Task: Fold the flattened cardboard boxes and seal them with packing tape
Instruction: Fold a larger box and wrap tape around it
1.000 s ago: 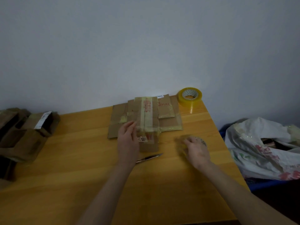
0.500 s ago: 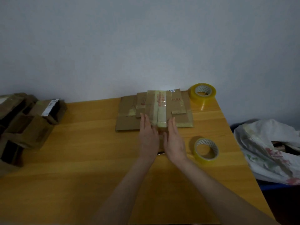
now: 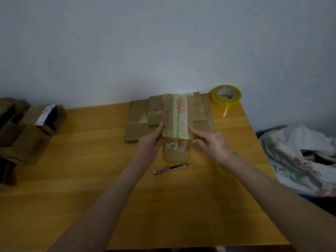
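Observation:
A small cardboard box (image 3: pixel 177 120), taped along its top seam with red print, stands at the middle back of the wooden table (image 3: pixel 81 179). My left hand (image 3: pixel 150 144) grips its left near corner, and my right hand (image 3: pixel 209 142) grips its right near corner. Flattened cardboard boxes (image 3: pixel 140 122) lie under and behind it. A yellow tape roll (image 3: pixel 226 98) stands at the table's back right corner. A second tape roll (image 3: pixel 221 169) is mostly hidden under my right forearm.
A utility knife (image 3: pixel 171 168) lies on the table just in front of the box. Folded cardboard boxes (image 3: pixel 27 135) are piled at the left edge. A white plastic bag (image 3: pixel 300 159) sits off the table's right side. A wall stands close behind.
My hands moved from lying flat side by side in front of the box to gripping its two near corners. The second tape roll is now covered by my right forearm.

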